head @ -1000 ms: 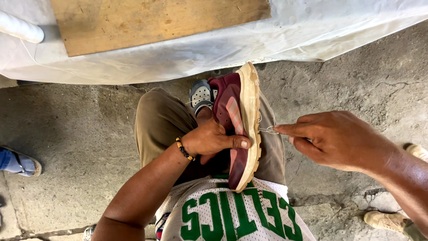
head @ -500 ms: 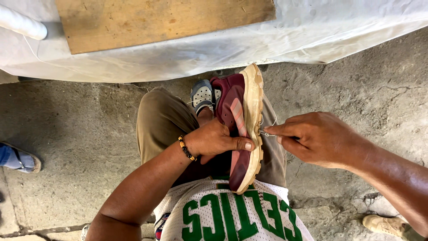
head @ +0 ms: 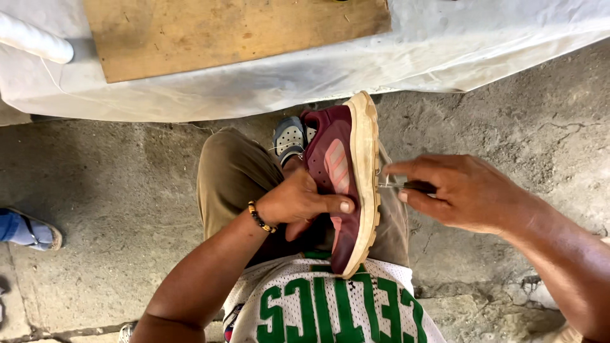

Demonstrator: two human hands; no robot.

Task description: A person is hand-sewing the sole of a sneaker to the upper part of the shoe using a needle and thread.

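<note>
Since the earlier frames, the right hand (head: 467,194) has drawn in from the side and now sits just beside the sole of the maroon shoe (head: 340,184), where before it hung a little apart with a thread stretched between. Its thumb and forefinger are pressed together, pinching a thin dark-handled tool (head: 406,186) whose metal tip meets the cream sole (head: 367,178) at about mid-length. Whether the tip is actually inside the sole is hard to tell at this size, and the thread is barely visible.

Left hand (head: 298,202) grips the shoe from the upper's side, fingers curled into or around the opening and largely hidden behind the hand, thumb laid flat against the side near the sole. A beaded bracelet (head: 259,217) circles that wrist. The shoe stands on edge on the person's lap, toe pointing away, heel end against a white and green jersey (head: 318,305).

Nothing resembling a container shows. Beyond the knee in olive trousers (head: 232,174), a grey clog (head: 289,136) is partly covered by the shoe. A wooden board (head: 222,32) lies on white sheeting (head: 445,51), both cut off at the top. At the left edge, someone else's sandalled foot (head: 28,230) is cropped.
</note>
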